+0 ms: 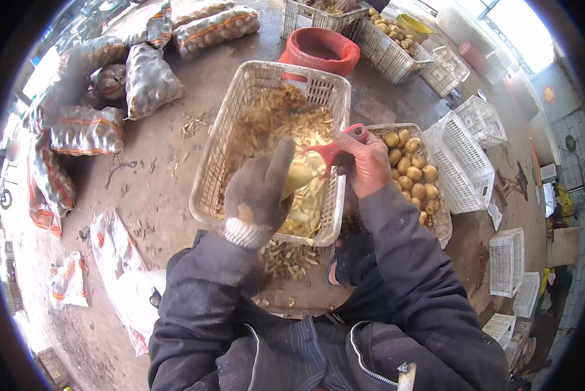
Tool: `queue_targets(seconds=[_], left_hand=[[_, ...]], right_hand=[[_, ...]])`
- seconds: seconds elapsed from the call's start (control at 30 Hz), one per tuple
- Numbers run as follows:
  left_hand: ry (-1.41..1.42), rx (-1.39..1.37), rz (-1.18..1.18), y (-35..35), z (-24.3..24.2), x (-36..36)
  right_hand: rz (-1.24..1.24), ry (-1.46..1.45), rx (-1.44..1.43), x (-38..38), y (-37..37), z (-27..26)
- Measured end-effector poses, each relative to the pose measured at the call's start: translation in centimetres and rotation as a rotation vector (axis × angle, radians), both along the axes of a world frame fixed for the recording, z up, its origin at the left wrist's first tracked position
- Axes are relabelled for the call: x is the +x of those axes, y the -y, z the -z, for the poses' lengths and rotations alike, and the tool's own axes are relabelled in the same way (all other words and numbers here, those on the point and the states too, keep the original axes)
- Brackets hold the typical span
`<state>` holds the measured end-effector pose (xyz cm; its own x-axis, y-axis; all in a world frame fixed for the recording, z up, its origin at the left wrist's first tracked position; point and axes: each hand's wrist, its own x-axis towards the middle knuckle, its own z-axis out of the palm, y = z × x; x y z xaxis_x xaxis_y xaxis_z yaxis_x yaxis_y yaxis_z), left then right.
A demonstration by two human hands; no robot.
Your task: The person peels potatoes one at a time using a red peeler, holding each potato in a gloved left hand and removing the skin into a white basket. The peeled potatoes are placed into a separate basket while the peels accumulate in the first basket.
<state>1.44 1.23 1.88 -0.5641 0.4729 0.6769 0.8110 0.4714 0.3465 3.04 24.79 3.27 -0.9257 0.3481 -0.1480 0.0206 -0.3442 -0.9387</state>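
Note:
My left hand (pixel 258 190), in a dark knit glove with a white cuff, is closed around a peeled pale potato (pixel 297 177). Bare, my right hand (pixel 366 161) grips a red peeler (pixel 325 152), whose head lies close to the potato; I cannot tell whether the blade touches it. Both hands are over a white plastic crate (pixel 208 168) with potato peelings (pixel 273 115) heaped inside. Paler, fresher strips lie in the near part of that heap. The glove hides part of the potato.
Right of the peelings stands a crate (pixel 444 229) of unpeeled potatoes (pixel 414 172). Beyond are a red mesh-covered tub (pixel 297 44) and another potato crate (pixel 385 54). Full mesh sacks (pixel 151 80) lie at left. Stacked white crates (pixel 461 163) stand at right. Fallen peelings (pixel 290 259) litter the floor.

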Motion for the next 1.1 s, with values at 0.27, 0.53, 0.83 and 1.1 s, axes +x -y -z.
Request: queue_targets(seconds=[0.27,0.53,0.83,1.1], left_hand=[[0.136,0.273,0.064,-0.8,0.9,-0.4],[1.422,0.821,0.388,0.2,-1.3,0.2],[1.596,1.027,0.519,0.4,-0.2,0.2],[1.721,1.169,0.522,0.4,0.2,-0.2]], right_hand=[[0.032,-0.09,-0.009,-0.1,-0.8,-1.0],[0.05,-0.194,-0.145,-0.1,-1.8,-0.7],[0.101,-0.27,-0.388,0.3,-0.1,-3.2],[0.041,-0.238,0.022,0.1,-2.0,-1.4]])
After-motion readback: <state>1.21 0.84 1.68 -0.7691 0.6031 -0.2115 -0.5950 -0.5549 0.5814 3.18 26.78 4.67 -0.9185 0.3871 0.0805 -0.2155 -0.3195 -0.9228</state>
